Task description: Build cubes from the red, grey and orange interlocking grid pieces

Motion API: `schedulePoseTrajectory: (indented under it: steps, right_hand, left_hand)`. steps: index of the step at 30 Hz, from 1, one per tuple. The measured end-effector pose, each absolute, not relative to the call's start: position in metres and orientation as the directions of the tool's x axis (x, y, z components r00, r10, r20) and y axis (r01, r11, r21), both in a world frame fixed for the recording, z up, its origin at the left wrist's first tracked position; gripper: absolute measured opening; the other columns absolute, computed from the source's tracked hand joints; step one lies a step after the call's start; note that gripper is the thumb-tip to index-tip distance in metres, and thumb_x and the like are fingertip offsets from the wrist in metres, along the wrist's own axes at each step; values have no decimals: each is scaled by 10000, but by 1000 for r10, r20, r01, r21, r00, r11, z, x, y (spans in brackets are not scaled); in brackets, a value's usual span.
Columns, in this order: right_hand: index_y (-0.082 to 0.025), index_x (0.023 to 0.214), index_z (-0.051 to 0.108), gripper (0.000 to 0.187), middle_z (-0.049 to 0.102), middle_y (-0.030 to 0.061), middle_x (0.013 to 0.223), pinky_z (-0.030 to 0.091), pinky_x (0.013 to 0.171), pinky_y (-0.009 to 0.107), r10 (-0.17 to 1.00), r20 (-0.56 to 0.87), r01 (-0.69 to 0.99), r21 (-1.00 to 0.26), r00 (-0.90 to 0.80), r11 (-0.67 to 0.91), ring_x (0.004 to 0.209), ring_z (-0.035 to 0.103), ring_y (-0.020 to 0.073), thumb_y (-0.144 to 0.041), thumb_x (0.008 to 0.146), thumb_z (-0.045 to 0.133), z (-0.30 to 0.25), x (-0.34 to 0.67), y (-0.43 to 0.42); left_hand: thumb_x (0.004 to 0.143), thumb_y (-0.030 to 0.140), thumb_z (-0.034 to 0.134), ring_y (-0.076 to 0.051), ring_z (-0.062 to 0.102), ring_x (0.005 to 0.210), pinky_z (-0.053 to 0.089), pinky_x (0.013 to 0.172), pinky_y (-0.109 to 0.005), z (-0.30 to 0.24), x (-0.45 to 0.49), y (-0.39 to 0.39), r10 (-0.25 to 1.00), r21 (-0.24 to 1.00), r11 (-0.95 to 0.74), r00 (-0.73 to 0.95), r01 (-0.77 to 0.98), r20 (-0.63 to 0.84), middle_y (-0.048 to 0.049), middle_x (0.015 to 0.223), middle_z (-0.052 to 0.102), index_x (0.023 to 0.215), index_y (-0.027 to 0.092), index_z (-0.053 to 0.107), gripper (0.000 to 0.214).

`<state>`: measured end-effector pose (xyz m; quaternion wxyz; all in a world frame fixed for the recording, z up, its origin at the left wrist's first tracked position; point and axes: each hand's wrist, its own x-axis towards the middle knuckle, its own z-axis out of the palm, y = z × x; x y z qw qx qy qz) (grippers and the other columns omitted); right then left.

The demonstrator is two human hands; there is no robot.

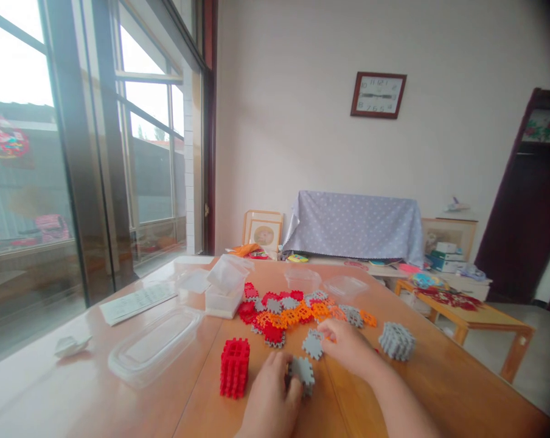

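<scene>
My left hand (275, 389) is closed around a grey notched building piece, or a small stack of them (303, 372), low over the table front. Just beyond it, my right hand (343, 344) pinches a flat grey notched tile (312, 345) by its right edge. To the left of my left hand stands a red block of stacked notched tiles (235, 368). A grey stack of the same kind (396, 340) sits to the right of my right hand. Behind both hands spreads a loose pile of red, orange and grey tiles (289, 315).
A clear plastic lid (154, 347) lies on the left of the wooden table (202, 371), near a printed sheet (138, 302) and a crumpled wrapper (72, 345). A white box (223, 303) and clear containers (345, 285) stand behind. A low side table (498, 316) is at right.
</scene>
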<state>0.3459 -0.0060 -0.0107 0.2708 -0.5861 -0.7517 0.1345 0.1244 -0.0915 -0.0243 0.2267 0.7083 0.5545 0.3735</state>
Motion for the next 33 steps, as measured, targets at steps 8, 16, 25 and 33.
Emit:
schedulePoseTrajectory:
  steps: [8,16,25,33]
  right_hand:
    - [-256,974,671,332,690,39,987,410,757,289,956,227,891,-372,-186,262,912,623,229,-426,697,740,-12,336,-14]
    - [-254,984,652,258,689,35,983,377,737,270,958,208,899,-352,-197,262,915,622,210,-262,725,657,-10,335,-15]
    - [-253,1002,636,348,685,32,1004,366,713,273,962,199,899,-361,-186,248,923,620,216,-459,732,712,-4,333,-19]
    - [-262,1059,623,352,681,63,1085,388,801,327,963,181,936,-258,-198,241,1055,615,276,-391,739,691,-4,316,-21]
  left_hand:
    - [833,149,480,-183,605,896,423,790,-267,-28,126,-91,954,754,-288,106,590,281,-39,979,634,1013,217,603,228]
    - [846,231,516,-184,610,903,437,804,-270,-26,125,-94,960,759,-264,90,596,264,-43,1010,644,1063,218,603,235]
    - [775,183,531,-178,616,926,446,830,-265,-29,125,-94,968,788,-244,90,566,236,-60,1102,648,1198,200,549,424]
    - [742,140,517,-176,609,929,432,816,-256,-28,124,-94,966,774,-249,98,582,238,-49,1091,649,1171,207,551,435]
